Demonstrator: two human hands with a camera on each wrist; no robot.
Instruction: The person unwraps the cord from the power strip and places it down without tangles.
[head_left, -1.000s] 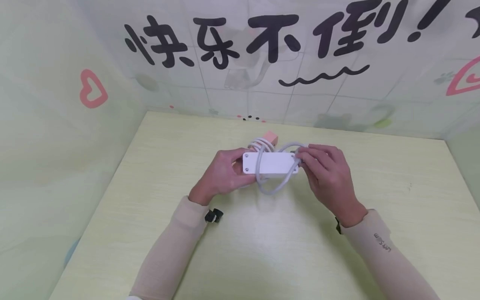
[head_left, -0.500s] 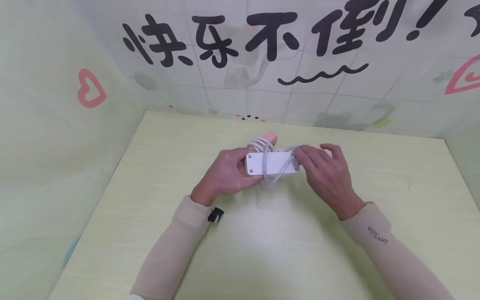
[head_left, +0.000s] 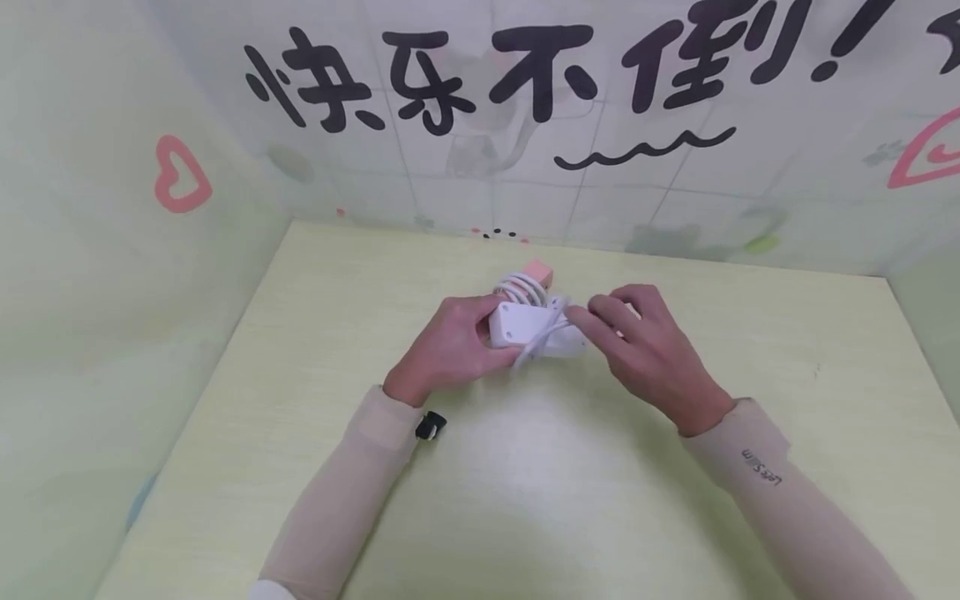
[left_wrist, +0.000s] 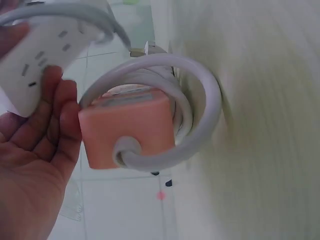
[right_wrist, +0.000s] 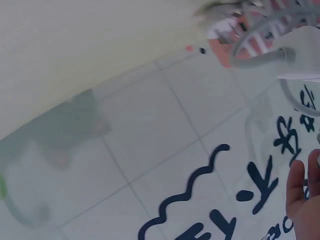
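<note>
My left hand point(head_left: 453, 342) grips one end of a white power strip point(head_left: 519, 321), thumb on the near side. In the left wrist view, the socket face of the white power strip point(left_wrist: 47, 52) shows, turned away from the head camera. A grey-white cord point(head_left: 538, 340) crosses the strip's back. My right hand point(head_left: 651, 358) pinches this cord at the strip's right part, its other fingers curled; the thumb is hidden from the head view. Just behind sits a pink power strip point(left_wrist: 127, 125) wound with its own thick white cord point(left_wrist: 212, 100).
The pale wooden table point(head_left: 420, 500) spreads around both hands. At its back stands a printed curtain point(head_left: 450, 192) with large black characters, and another curtain point(head_left: 90, 292) hangs along the left side. A small black clip point(head_left: 431, 426) is at the left sleeve's cuff.
My right hand has moved left, drawing the cord across the white strip; the loop hanging below has shrunk. The strip's right end has tilted toward me. The left hand keeps its grip.
</note>
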